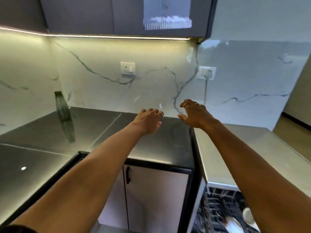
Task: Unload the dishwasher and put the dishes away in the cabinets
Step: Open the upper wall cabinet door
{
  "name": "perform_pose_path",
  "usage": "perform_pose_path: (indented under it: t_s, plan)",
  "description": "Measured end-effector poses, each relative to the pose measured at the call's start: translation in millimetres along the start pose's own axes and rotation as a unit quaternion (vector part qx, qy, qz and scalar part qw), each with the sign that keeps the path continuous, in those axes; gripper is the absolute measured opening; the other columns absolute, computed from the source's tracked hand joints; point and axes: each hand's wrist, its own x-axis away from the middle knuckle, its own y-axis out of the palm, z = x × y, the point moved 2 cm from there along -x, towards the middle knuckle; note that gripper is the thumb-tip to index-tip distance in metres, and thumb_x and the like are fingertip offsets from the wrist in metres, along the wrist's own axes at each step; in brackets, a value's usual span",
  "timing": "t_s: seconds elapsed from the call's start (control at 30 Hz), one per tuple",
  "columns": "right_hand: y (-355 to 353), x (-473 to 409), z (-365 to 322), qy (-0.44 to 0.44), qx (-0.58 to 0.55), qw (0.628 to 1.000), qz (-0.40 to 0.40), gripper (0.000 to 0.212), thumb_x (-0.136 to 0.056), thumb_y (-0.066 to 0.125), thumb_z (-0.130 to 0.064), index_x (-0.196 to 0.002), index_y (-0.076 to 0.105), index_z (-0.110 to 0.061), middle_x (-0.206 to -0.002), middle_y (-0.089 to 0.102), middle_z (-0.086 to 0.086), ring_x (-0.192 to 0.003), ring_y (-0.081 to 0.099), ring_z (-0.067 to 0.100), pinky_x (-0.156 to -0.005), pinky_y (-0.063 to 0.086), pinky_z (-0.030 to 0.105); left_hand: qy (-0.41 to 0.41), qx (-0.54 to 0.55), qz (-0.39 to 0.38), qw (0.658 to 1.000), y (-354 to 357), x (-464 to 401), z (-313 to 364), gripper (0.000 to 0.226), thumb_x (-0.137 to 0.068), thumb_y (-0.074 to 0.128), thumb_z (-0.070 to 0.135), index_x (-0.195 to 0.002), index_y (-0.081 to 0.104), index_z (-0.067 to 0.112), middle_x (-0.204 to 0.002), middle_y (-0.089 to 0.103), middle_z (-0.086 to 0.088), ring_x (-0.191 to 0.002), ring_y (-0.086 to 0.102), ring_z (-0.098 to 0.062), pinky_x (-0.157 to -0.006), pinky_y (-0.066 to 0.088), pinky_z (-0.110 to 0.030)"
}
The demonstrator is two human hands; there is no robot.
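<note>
Both my arms reach forward over the dark countertop (151,145). My left hand (149,121) hovers above the counter with fingers loosely curled downward, holding nothing. My right hand (195,114) is a little higher and to the right, fingers spread and bent, also empty. At the bottom right the open dishwasher rack (217,209) shows white dishes (235,226), partly hidden behind my right forearm. The dark upper cabinets (117,14) hang closed overhead.
A tall dark glass bottle (64,115) stands on the counter at the left. A white lower cabinet door (156,199) with a black handle sits below the counter. A lighter grey countertop (235,148) lies above the dishwasher. Two wall sockets (127,68) are on the marble backsplash.
</note>
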Motion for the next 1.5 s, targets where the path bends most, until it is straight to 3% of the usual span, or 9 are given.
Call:
perform_pose_path:
  t_s: [0.43,0.67,0.77,0.87,0.97,1.1,1.27,1.4,1.5]
  plan:
    - [-53,-130,-103,-0.072,0.064,0.991,0.092,0.055,-0.094,0.051,-0.036,-0.142,0.035,-0.014,-0.155,0.023,0.006,-0.142,0.026,0.026,-0.115,0.020,0.046,-0.082,0.045,0.091,0.991,-50,-29,-154,0.047,-0.096,0.046,0.032,-0.141,0.040,0.017,-0.145,0.043,-0.005,-0.133,0.039,-0.025,-0.107,0.030,-0.040]
    - [-74,-194,-113,-0.081,0.107,0.981,0.138,0.055,-0.095,0.049,-0.036,-0.143,0.034,-0.015,-0.156,0.021,0.005,-0.143,0.022,0.024,-0.115,0.016,0.045,-0.122,0.192,0.170,0.959,-68,-81,-203,0.044,-0.093,0.051,0.032,-0.134,0.046,0.016,-0.139,0.050,-0.008,-0.127,0.048,-0.027,-0.106,0.039,-0.042]
    - [-76,-227,-112,-0.083,0.116,0.976,0.165,0.055,-0.094,0.049,-0.036,-0.143,0.034,-0.015,-0.156,0.021,0.005,-0.144,0.021,0.022,-0.116,0.015,0.045,-0.142,0.255,0.215,0.932,-79,-113,-220,0.041,-0.093,0.052,0.028,-0.131,0.049,0.011,-0.134,0.054,-0.009,-0.124,0.049,-0.025,-0.104,0.039,-0.036]
    - [-76,-262,-108,-0.091,0.131,0.969,0.189,0.057,-0.094,0.050,-0.037,-0.144,0.032,-0.016,-0.156,0.020,0.004,-0.144,0.021,0.022,-0.116,0.014,0.043,-0.161,0.331,0.246,0.896,-90,-147,-234,0.040,-0.094,0.053,0.025,-0.129,0.048,0.007,-0.131,0.055,-0.011,-0.120,0.051,-0.025,-0.096,0.038,-0.028]
    - [-87,-299,-102,-0.096,0.154,0.959,0.218,0.061,-0.093,0.050,-0.037,-0.146,0.029,-0.015,-0.158,0.017,0.005,-0.145,0.018,0.023,-0.116,0.013,0.044,-0.185,0.408,0.260,0.855,-102,-183,-249,0.042,-0.094,0.055,0.028,-0.130,0.046,0.007,-0.131,0.055,-0.013,-0.119,0.052,-0.026,-0.097,0.041,-0.031]
    - [-106,-342,-101,-0.103,0.163,0.941,0.277,0.063,-0.092,0.053,-0.035,-0.146,0.029,-0.012,-0.157,0.020,0.007,-0.145,0.020,0.025,-0.115,0.017,0.046,-0.210,0.537,0.272,0.771,-107,-223,-269,0.047,-0.092,0.056,0.032,-0.131,0.044,0.009,-0.130,0.054,-0.012,-0.121,0.051,-0.028,-0.098,0.039,-0.032]
    - [-109,-383,-105,-0.114,0.163,0.937,0.286,0.066,-0.094,0.050,-0.032,-0.149,0.020,-0.012,-0.159,0.011,0.007,-0.147,0.012,0.024,-0.117,0.014,0.044,-0.201,0.661,0.250,0.678,-105,-261,-291,0.058,-0.091,0.060,0.032,-0.138,0.039,0.005,-0.104,0.058,-0.004,-0.094,0.054,-0.018,-0.087,0.046,-0.036]
    - [-107,-406,-109,-0.105,0.166,0.937,0.288,0.067,-0.095,0.049,-0.032,-0.150,0.017,-0.011,-0.160,0.008,0.008,-0.147,0.011,0.025,-0.117,0.014,0.044,-0.186,0.739,0.245,0.599,-109,-284,-304,0.046,-0.091,0.060,0.029,-0.130,0.049,0.008,-0.130,0.052,-0.008,-0.115,0.053,-0.025,-0.083,0.047,-0.034]
    - [-102,-413,-108,-0.092,0.172,0.936,0.293,0.067,-0.095,0.048,-0.031,-0.150,0.016,-0.011,-0.160,0.007,0.008,-0.147,0.012,0.026,-0.116,0.017,0.044,-0.170,0.785,0.244,0.543,-109,-293,-309,0.033,-0.093,0.058,0.027,-0.119,0.055,0.007,-0.129,0.054,-0.009,-0.119,0.053,-0.026,-0.084,0.048,-0.035]
